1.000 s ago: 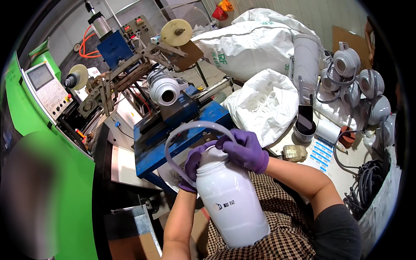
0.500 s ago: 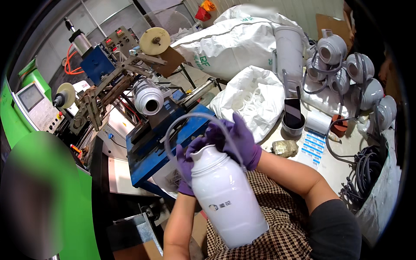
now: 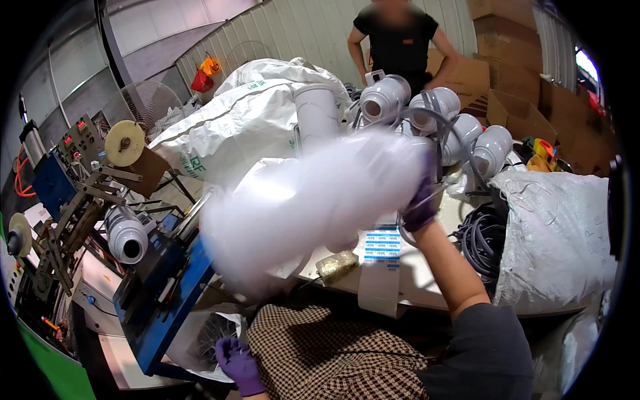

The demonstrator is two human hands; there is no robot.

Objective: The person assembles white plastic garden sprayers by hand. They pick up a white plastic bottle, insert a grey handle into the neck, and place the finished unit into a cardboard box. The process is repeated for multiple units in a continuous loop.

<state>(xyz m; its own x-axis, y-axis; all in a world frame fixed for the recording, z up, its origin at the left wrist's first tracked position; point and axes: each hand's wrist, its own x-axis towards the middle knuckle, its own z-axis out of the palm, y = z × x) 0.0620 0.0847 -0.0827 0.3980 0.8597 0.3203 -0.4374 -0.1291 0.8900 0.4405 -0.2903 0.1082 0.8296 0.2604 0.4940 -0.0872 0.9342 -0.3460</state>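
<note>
My right hand (image 3: 421, 203), in a purple glove, is closed on the neck end of a white thermos casing (image 3: 300, 207). The casing is smeared by fast motion and stretches across the middle of the view, over the bench; a thin loop handle (image 3: 405, 233) shows beside my fingers. Low on the left, my left hand (image 3: 239, 367), gloved the same, hangs by my checked apron (image 3: 320, 343) with loosely bent fingers. I see nothing in it. Just beyond it is a plastic bag (image 3: 183, 347) with dark, thin pieces inside.
At left stands a machine with a blue table (image 3: 163, 327), holding another casing (image 3: 125, 233). Several grey-white casings (image 3: 385, 99) lie at the back right. A label sheet (image 3: 381, 247), a taped lump (image 3: 337, 267) and coiled grey straps (image 3: 481, 240) lie nearby. A person (image 3: 398, 47) stands behind.
My view has turned right. The casing, upright between both hands before, has swung up and away in my right hand. My left hand has let go and dropped to the lower left.
</note>
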